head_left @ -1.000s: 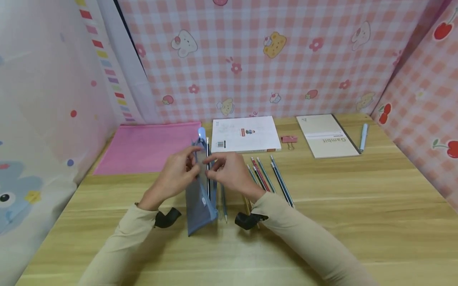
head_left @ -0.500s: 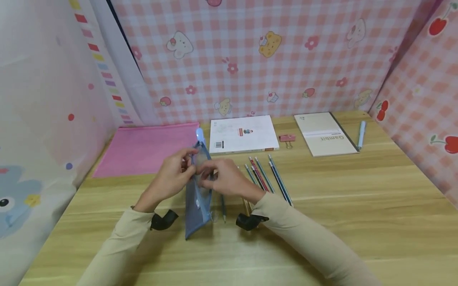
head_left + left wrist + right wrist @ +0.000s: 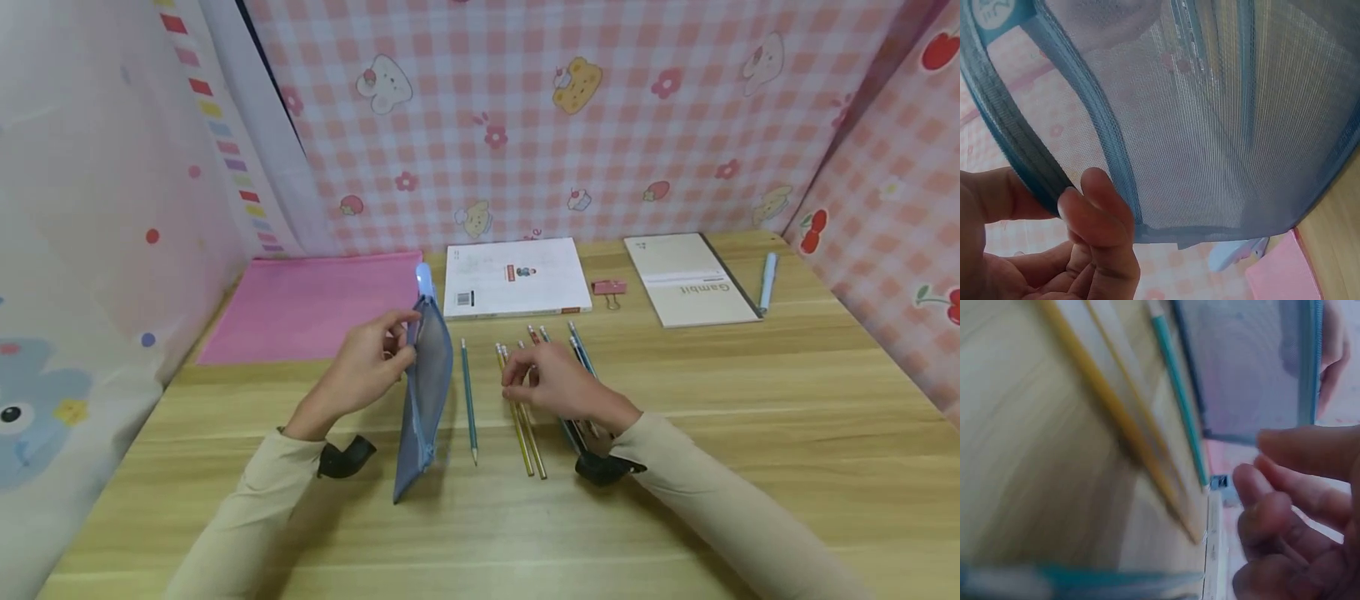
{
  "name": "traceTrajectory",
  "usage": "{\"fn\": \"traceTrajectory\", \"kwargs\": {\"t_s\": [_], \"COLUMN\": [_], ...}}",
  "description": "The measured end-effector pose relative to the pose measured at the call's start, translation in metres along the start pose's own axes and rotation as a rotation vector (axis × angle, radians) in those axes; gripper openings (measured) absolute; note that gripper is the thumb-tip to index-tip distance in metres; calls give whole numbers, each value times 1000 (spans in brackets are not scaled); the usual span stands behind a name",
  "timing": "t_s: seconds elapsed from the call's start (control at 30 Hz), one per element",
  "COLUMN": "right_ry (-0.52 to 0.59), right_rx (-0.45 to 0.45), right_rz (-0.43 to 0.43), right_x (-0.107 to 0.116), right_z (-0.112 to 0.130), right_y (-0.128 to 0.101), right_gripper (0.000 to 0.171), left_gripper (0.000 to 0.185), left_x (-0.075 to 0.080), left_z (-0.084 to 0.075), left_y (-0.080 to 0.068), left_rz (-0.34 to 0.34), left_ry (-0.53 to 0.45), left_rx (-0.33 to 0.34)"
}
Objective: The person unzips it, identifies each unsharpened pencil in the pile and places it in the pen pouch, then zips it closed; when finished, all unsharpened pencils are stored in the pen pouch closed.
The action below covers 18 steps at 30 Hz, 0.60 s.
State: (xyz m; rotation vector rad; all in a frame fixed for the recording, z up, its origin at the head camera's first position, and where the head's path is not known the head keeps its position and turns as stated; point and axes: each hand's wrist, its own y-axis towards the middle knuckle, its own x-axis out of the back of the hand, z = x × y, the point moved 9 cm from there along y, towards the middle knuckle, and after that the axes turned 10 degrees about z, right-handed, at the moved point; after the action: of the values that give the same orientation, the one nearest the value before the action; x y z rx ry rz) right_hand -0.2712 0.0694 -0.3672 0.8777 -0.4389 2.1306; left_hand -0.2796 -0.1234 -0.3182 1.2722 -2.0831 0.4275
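Pink gingham cloth with bears and cherries walls in a pale wooden surface (image 3: 750, 417). The left hand (image 3: 367, 375) pinches the upper edge of a blue mesh pouch (image 3: 423, 392) between thumb and fingers, holding it on its long edge, its far end raised and its near corner on the wood. The left wrist view shows what the head view cannot: the thumb and a fingertip (image 3: 1107, 206) clamped on the pouch's woven blue rim, and slim pencil shapes showing dimly through the net. The right hand (image 3: 558, 385) hovers low over the loose pencils, fingers loosely curled and gripping nothing; the blurred right wrist view shows its fingertips clear of the wood.

Just right of the pouch lies a teal pencil (image 3: 468, 400), then two yellow pencils (image 3: 521, 425) side by side, then a bunch of red, green and blue pencils (image 3: 577, 346) partly covered by the right hand. Farther back lie a pink folder (image 3: 300, 304), a white book (image 3: 513, 277), a pink binder clip (image 3: 607, 288), a cream notebook (image 3: 690, 279) and a pale blue pen (image 3: 767, 282).
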Motion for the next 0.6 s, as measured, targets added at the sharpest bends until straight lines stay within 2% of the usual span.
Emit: {"fn": "traceTrajectory", "kwargs": {"t_s": [0.1, 0.27, 0.4, 0.6], "right_ry": [-68, -154, -191, -209], "right_rx": [4, 11, -7, -76], "right_rz": [54, 86, 92, 113], "right_x": [-5, -12, -14, -18], "right_z": [-6, -11, -12, -14], "right_y": [-5, -8, -7, -3], "right_gripper": [8, 11, 11, 12], "left_gripper": [47, 45, 45, 45], "left_x": [-1, -6, -7, -7], "left_z": [0, -6, -7, -5], "left_y": [1, -1, -1, -1], "left_rz": [5, 25, 27, 27], "left_ry": [4, 88, 110, 103], "left_rx": [-6, -48, -64, -51]}}
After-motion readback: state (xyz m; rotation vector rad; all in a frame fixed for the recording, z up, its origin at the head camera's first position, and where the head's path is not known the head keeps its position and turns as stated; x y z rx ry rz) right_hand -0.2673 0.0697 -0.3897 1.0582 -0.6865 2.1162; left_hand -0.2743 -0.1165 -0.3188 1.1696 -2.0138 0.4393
